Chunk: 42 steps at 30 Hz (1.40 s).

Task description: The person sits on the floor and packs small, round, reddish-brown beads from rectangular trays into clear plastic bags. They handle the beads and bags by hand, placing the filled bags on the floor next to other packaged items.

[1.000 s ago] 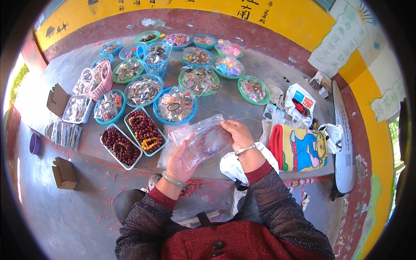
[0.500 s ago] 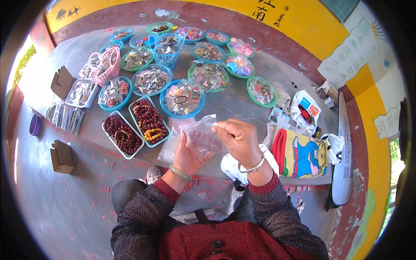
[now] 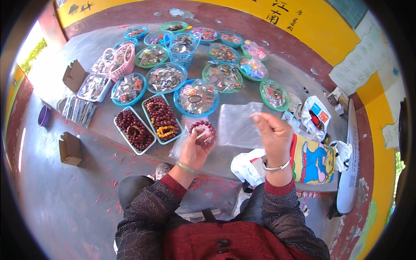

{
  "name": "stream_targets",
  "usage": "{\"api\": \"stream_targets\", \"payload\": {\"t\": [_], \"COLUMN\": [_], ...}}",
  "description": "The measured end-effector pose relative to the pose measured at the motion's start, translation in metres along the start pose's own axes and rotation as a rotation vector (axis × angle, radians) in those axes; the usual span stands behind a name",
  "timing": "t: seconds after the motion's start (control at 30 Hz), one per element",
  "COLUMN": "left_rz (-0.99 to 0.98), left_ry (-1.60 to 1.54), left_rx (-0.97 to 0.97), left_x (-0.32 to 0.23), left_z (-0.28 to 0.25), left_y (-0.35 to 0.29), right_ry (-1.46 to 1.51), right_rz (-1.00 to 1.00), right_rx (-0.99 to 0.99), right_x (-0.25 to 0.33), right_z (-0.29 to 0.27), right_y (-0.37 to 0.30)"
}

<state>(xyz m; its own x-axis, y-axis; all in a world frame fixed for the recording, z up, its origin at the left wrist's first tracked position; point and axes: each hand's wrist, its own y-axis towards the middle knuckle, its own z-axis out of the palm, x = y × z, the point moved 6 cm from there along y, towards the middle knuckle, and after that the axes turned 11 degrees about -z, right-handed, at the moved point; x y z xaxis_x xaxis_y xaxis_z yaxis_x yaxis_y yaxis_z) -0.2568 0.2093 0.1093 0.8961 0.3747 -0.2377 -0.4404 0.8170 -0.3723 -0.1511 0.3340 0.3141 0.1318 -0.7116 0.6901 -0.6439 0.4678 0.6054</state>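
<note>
My left hand [image 3: 193, 152] is closed on a dark red bead bracelet [image 3: 211, 128], whose ring of beads stands up above the fingers. To its right, my right hand [image 3: 276, 138] pinches the edge of a clear plastic bag [image 3: 237, 128] between thumb and fingers. The bag hangs flat and looks see-through, apart from the bracelet. Beneath the left hand lie more clear bags [image 3: 177, 150]. Two trays of bead bracelets stand left of that hand: a white tray [image 3: 140, 152] with dark red strands, and a pale green tray [image 3: 173, 138] with dark red and yellow ones.
Several basins of bagged trinkets, such as a blue basin [image 3: 196, 113], spread across the far platform. A pink basket [image 3: 125, 69] and a blue basket [image 3: 182, 57] rise among them. A folded cartoon-print cloth [image 3: 314, 162] and white plastic bags [image 3: 249, 167] lie at the right.
The clear bag, earlier held in front of the bracelet between both hands, is now apart from it. My right hand has moved right with the bag; the bracelet stays in my left hand.
</note>
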Motion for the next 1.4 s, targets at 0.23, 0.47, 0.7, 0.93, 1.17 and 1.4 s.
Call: {"api": "stream_targets", "payload": {"t": [0.23,0.47,0.7,0.93,1.17,1.4], "left_rz": [0.236,0.342,0.058,0.252,0.321,0.570], "left_ry": [0.269,0.610,1.185,1.293,1.679,1.850], "left_rx": [-0.499,-0.852,-0.939,-0.927,-1.369,-1.340], "left_x": [-0.071,-0.156,-0.237,-0.302,-0.301,-0.286], "left_z": [-0.082,-0.130,-0.152,-0.215,-0.191,-0.124], "left_y": [0.003,0.007,0.017,0.014,0.002,-0.009], "right_ry": [-0.024,-0.078,-0.130,-0.095,-0.078,-0.466], "right_rz": [0.061,0.114,0.135,0.203,0.216,-0.386], "right_rx": [0.032,0.159,0.226,0.281,0.202,0.581], "right_x": [-0.053,-0.080,-0.093,-0.107,-0.117,-0.098], "right_z": [0.004,0.029,0.033,0.053,0.077,0.196], "right_y": [0.001,-0.011,-0.016,-0.021,-0.025,-0.088]}}
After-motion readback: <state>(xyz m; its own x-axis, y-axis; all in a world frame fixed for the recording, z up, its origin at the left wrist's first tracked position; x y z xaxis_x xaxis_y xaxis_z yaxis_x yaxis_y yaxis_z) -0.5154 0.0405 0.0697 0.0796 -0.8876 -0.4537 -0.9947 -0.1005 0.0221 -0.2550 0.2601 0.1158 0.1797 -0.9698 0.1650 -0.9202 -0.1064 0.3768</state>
